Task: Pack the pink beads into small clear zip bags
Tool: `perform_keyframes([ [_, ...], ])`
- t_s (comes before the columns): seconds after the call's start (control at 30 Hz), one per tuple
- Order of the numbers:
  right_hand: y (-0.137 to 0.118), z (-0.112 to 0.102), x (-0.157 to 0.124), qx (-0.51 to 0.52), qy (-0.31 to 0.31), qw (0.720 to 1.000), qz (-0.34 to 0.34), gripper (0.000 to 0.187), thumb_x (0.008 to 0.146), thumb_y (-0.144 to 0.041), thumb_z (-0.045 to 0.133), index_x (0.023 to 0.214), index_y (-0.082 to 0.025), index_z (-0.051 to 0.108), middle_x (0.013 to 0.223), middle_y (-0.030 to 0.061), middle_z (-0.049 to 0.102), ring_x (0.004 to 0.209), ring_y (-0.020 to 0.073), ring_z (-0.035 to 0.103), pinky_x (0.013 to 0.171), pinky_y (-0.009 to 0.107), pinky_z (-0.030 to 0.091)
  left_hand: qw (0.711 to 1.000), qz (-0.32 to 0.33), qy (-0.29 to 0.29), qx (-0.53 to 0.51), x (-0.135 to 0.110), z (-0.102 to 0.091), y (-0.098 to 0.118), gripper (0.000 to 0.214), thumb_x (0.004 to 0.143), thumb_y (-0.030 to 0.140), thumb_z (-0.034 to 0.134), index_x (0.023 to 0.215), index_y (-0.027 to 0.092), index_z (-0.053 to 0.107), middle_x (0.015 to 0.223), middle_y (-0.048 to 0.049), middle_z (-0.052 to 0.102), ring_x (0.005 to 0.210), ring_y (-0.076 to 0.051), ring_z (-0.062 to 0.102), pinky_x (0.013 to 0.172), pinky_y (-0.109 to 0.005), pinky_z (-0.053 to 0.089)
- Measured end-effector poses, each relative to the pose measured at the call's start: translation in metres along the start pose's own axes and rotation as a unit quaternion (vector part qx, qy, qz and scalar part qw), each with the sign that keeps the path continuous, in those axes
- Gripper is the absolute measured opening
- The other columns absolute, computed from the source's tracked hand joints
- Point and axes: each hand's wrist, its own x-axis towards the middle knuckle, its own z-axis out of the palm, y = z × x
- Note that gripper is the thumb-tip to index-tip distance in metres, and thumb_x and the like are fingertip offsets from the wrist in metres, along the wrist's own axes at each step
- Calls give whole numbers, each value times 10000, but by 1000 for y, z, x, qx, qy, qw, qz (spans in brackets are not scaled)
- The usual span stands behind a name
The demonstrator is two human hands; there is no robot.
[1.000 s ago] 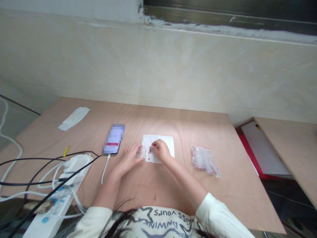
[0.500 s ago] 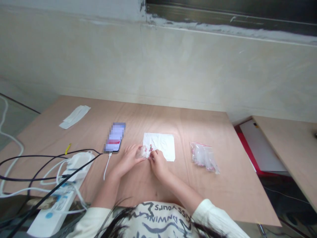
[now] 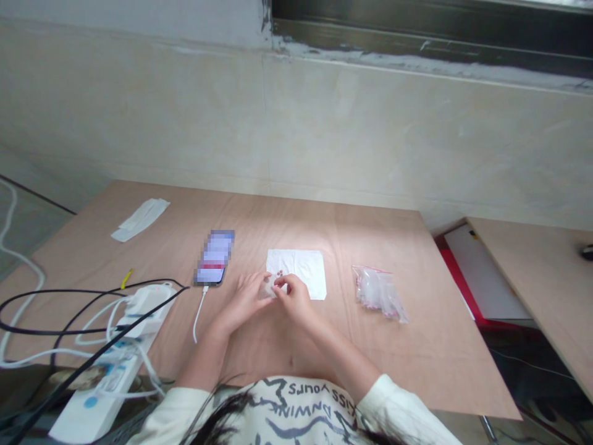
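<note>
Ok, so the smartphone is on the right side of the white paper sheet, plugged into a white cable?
No, the head view shows the smartphone to the left of the white paper sheet, not the right. It is plugged into a white cable, as you said.

A smooth plywood tabletop [image 3: 370,358], matt white paper [image 3: 310,272], glossy clear plastic bag [image 3: 378,294].

Left hand [image 3: 243,301] cups a clear piece [image 3: 267,287] — above white tissue [image 3: 308,266].

A cabled smartphone [image 3: 214,258] lies near a white power strip [image 3: 99,395].
</note>
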Motion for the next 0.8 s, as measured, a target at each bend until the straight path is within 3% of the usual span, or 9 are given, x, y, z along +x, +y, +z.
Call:
perform_keyframes([
  [0.2, 13, -5, 12, -47, 56, 997, 3, 88, 709, -150, 490, 770, -172, 550, 767, 42, 559, 736, 162, 507, 693, 296, 401, 993, -11, 30, -115, 2, -14, 7, 389, 687, 262, 566, 1037, 195, 410, 1076, -56, 511, 1054, -192, 460, 911, -335, 337],
  [0.3, 22, -8, 15, -96, 32, 995, -6, 160, 697, -93, 472, 809, -170, 556, 823, 59, 532, 823, 178, 493, 743, 308, 392, 989, -21, 43, -142, 3, -20, 9, 394, 690, 258, 566, 1040, 197, 395, 1084, -47, 499, 1066, -174, 450, 923, -314, 331],
  [0.53, 28, -5, 17, -133, -15, 991, -14, 160, 731, -81, 455, 749, -186, 574, 802, 46, 513, 822, 168, 485, 722, 281, 386, 997, -5, 42, -62, 7, -12, 0, 393, 665, 233, 573, 1027, 203, 422, 1059, -56, 516, 1032, -211, 461, 904, -363, 336],
  [0.8, 25, -14, 20, -119, -7, 993, -11, 77, 735, -137, 501, 727, -179, 565, 771, 41, 537, 776, 159, 493, 712, 277, 378, 1000, -1, 25, 15, 11, -4, 7, 387, 647, 215, 569, 1014, 192, 449, 1053, -70, 533, 1021, -242, 460, 885, -389, 323],
])
